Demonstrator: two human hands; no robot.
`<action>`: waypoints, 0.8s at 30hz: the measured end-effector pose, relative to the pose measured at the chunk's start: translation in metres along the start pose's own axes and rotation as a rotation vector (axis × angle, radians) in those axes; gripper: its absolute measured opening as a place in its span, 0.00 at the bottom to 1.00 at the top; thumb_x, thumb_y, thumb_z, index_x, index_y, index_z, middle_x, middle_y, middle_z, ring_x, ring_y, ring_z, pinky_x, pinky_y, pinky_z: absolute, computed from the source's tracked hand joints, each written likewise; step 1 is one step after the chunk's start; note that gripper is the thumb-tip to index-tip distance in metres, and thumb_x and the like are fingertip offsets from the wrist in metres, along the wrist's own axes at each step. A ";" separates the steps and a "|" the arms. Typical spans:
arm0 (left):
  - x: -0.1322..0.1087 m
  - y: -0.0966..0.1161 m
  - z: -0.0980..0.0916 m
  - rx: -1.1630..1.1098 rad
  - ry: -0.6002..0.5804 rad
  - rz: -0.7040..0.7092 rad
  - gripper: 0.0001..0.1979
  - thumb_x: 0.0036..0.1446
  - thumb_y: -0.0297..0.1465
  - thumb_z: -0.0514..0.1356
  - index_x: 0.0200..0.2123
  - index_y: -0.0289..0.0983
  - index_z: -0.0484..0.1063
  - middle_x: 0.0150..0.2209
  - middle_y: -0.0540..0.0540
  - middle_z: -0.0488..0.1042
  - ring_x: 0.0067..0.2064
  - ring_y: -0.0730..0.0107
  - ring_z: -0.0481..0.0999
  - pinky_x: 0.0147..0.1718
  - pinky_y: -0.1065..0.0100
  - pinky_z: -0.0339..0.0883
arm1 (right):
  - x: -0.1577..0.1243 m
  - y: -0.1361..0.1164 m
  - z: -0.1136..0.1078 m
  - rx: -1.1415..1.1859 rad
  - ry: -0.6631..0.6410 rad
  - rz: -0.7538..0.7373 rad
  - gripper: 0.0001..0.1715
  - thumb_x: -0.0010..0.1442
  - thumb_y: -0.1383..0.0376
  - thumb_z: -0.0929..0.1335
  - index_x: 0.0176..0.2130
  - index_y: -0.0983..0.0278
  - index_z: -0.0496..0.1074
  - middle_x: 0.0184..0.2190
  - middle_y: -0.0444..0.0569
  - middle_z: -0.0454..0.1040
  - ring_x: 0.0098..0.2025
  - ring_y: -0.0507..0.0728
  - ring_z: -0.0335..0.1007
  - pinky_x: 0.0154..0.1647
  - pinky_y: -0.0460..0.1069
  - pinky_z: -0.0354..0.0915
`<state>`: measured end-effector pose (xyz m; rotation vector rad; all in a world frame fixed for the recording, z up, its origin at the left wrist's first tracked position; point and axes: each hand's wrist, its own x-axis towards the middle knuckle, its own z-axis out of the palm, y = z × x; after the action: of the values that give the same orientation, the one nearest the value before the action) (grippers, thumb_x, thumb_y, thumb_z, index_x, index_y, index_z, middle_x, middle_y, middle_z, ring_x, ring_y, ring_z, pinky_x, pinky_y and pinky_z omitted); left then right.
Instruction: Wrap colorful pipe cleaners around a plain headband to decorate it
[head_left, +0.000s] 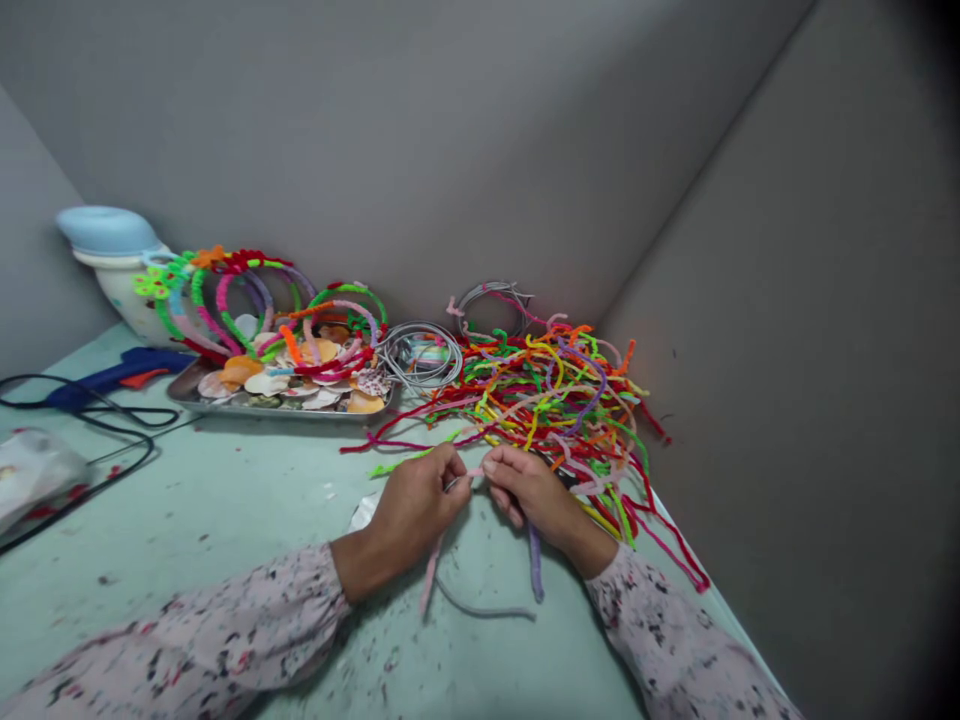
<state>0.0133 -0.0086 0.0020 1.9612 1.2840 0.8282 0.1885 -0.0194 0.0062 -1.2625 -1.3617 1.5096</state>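
Observation:
My left hand (424,500) and my right hand (534,492) are close together over the table, both with pinched fingers. A short stretch of pink pipe cleaner (475,472) spans the gap between the fingertips. Below my left hand hangs a pink tail, beside a thin grey wire (491,610) that curves across toward the right. A purple pipe cleaner (535,568) sticks out under my right hand; whether the fingers grip it is hidden. Just beyond my right hand lies a tangled heap of colourful pipe cleaners (555,400).
A metal tray (285,412) holds shells and several wrapped hoops (225,300). Coiled grey wire (421,355) lies beside it. To the left are a blue glue gun (124,375), its black cord (142,440), a lidded container (112,250) and a plastic bag (37,475). Grey walls enclose the back and right.

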 end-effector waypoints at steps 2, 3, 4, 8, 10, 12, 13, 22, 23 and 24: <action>0.000 0.001 -0.001 -0.007 0.001 0.002 0.04 0.54 0.31 0.56 0.29 0.37 0.67 0.24 0.50 0.71 0.25 0.73 0.67 0.25 0.72 0.53 | 0.000 0.000 0.000 0.007 0.005 0.002 0.14 0.59 0.55 0.64 0.30 0.63 0.63 0.14 0.35 0.62 0.11 0.45 0.51 0.12 0.42 0.47; 0.000 0.002 -0.001 -0.006 0.001 0.008 0.05 0.54 0.32 0.56 0.29 0.37 0.67 0.24 0.50 0.71 0.25 0.73 0.67 0.25 0.72 0.53 | 0.000 0.000 0.000 0.011 0.007 0.002 0.14 0.59 0.55 0.64 0.31 0.63 0.63 0.14 0.35 0.62 0.11 0.45 0.51 0.12 0.42 0.47; 0.000 0.003 -0.001 -0.004 0.002 0.014 0.06 0.54 0.33 0.56 0.29 0.37 0.67 0.24 0.50 0.71 0.26 0.73 0.66 0.25 0.72 0.53 | 0.000 0.001 0.000 0.015 0.007 -0.001 0.14 0.59 0.55 0.64 0.31 0.63 0.63 0.14 0.35 0.62 0.11 0.45 0.51 0.12 0.42 0.46; 0.000 0.004 -0.001 0.012 0.008 0.022 0.06 0.55 0.33 0.56 0.29 0.37 0.66 0.24 0.50 0.70 0.25 0.73 0.66 0.25 0.72 0.53 | 0.000 0.002 0.000 0.027 0.011 0.002 0.14 0.59 0.55 0.64 0.31 0.63 0.63 0.14 0.35 0.61 0.11 0.45 0.51 0.11 0.42 0.46; 0.000 0.003 0.000 0.019 0.013 0.008 0.04 0.53 0.31 0.56 0.29 0.37 0.67 0.23 0.51 0.70 0.25 0.73 0.66 0.25 0.72 0.52 | 0.000 0.002 0.001 0.022 0.011 0.007 0.14 0.59 0.55 0.65 0.31 0.63 0.63 0.14 0.34 0.61 0.11 0.45 0.51 0.11 0.42 0.47; 0.001 0.002 0.000 0.025 0.020 0.000 0.03 0.52 0.30 0.56 0.28 0.37 0.67 0.23 0.52 0.69 0.24 0.74 0.66 0.25 0.72 0.52 | 0.000 0.001 0.001 0.019 0.009 0.008 0.14 0.59 0.55 0.65 0.31 0.63 0.64 0.14 0.34 0.62 0.11 0.45 0.51 0.11 0.42 0.47; 0.001 0.001 0.000 0.027 0.024 0.001 0.03 0.52 0.30 0.56 0.28 0.37 0.67 0.22 0.52 0.69 0.24 0.74 0.66 0.25 0.72 0.52 | 0.000 0.001 0.001 0.020 0.008 0.007 0.14 0.59 0.55 0.65 0.31 0.63 0.64 0.14 0.34 0.62 0.11 0.45 0.51 0.11 0.41 0.47; 0.001 0.000 0.000 0.036 0.023 0.028 0.04 0.54 0.32 0.56 0.30 0.37 0.67 0.23 0.51 0.69 0.25 0.73 0.65 0.25 0.72 0.52 | 0.001 0.005 0.000 0.043 0.011 -0.003 0.14 0.59 0.55 0.65 0.31 0.63 0.64 0.14 0.35 0.62 0.11 0.45 0.51 0.11 0.41 0.46; 0.001 0.000 0.001 0.041 0.027 0.027 0.05 0.54 0.33 0.56 0.31 0.37 0.67 0.24 0.51 0.69 0.25 0.72 0.65 0.25 0.72 0.52 | 0.002 0.005 0.000 0.047 0.014 -0.002 0.14 0.58 0.55 0.65 0.31 0.63 0.63 0.14 0.35 0.62 0.11 0.45 0.51 0.11 0.42 0.46; 0.001 0.000 0.001 0.048 0.034 0.021 0.05 0.54 0.33 0.56 0.32 0.37 0.67 0.24 0.52 0.68 0.25 0.72 0.65 0.25 0.72 0.52 | 0.002 0.005 0.000 0.049 0.014 -0.001 0.14 0.58 0.55 0.65 0.31 0.63 0.63 0.14 0.35 0.62 0.11 0.45 0.51 0.11 0.42 0.46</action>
<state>0.0147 -0.0081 0.0019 2.0096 1.3161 0.8521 0.1888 -0.0186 0.0006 -1.2396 -1.3087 1.5214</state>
